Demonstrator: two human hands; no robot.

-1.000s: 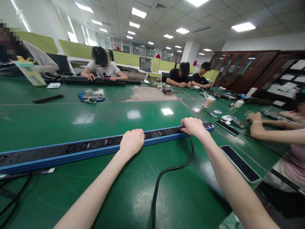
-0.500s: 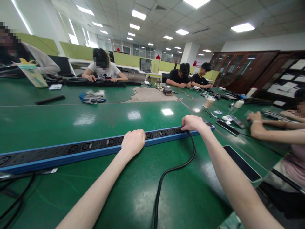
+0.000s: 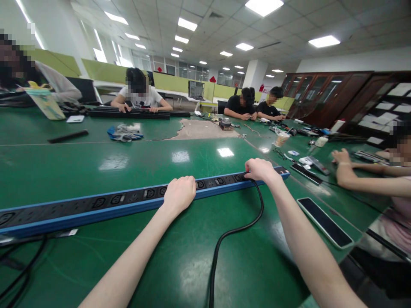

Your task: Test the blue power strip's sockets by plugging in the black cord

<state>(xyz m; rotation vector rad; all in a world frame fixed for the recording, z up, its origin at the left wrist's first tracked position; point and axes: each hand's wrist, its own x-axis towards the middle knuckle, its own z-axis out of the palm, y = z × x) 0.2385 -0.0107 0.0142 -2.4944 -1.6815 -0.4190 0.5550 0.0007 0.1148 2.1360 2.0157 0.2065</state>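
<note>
A long blue and black power strip with a row of sockets lies slantwise across the green table. Near its middle, my left hand is wrapped over it, fingers closed round the far edge. Toward the strip's right end, my right hand is closed on the plug end of a black power cord, at one of the sockets. The plug itself is mostly hidden by my fingers, so how deep it sits cannot be seen. From there the cord curves down toward me and leaves at the bottom edge.
A smartphone lies right of my right forearm. Blue-grey gloves, a short black bar and a patterned cup are across the table. At the right a co-worker's arm rests on the table. Black cables lie lower left.
Both hands keep their hold on the strip and the plug. The view has shifted slightly, and my right forearm sits a little further left, showing more of the phone.
</note>
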